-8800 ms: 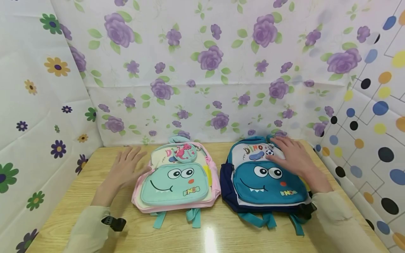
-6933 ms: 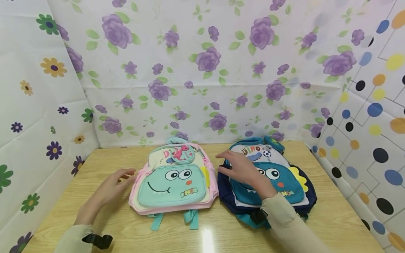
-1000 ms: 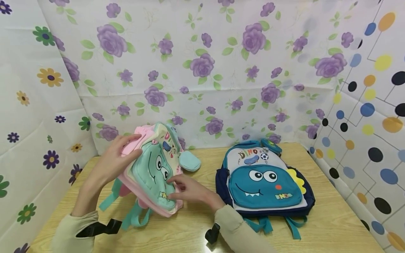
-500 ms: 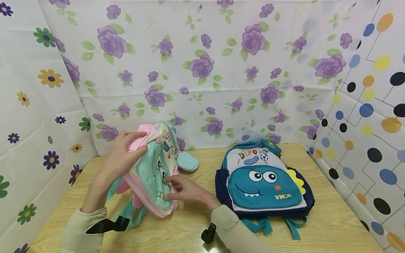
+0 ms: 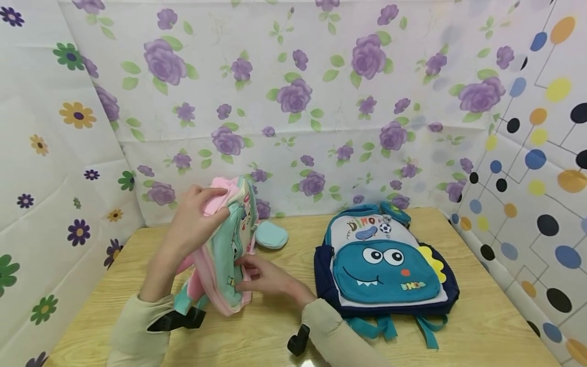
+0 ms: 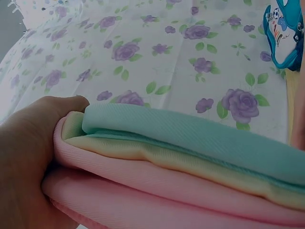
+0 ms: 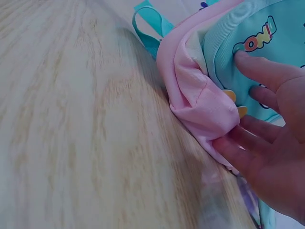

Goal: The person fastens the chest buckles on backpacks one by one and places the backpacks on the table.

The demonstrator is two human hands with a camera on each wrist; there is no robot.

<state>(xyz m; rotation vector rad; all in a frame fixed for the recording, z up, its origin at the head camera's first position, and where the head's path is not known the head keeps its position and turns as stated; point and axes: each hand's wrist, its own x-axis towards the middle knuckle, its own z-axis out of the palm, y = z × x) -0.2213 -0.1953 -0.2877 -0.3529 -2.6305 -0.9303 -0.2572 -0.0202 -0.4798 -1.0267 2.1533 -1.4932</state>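
A pink and mint child's backpack (image 5: 223, 257) stands tipped up on its side edge, its dinosaur-face pocket turned to the right. My left hand (image 5: 192, 219) grips its raised side; the left wrist view shows the bag's layered edge (image 6: 181, 171) running out from that hand (image 6: 28, 152). Low on the other side, my right hand (image 5: 268, 278) holds the bag. In the right wrist view, the right thumb (image 7: 262, 71) presses the mint pocket (image 7: 238, 71) while other fingers touch the pink side pocket (image 7: 209, 107). A round mint pouch (image 5: 271, 235) lies beside the bag.
To the right, a blue backpack (image 5: 385, 270) with a dinosaur face lies face up on the wooden table (image 5: 257, 336), straps toward the front. Floral cloth (image 5: 293, 132) stands behind the table, with patterned sheets at both sides.
The pink backpack, flat several seconds ago, has been lifted at its left side and turned steeper over the last second. My left hand moved right with it; the right hand stayed low on it.
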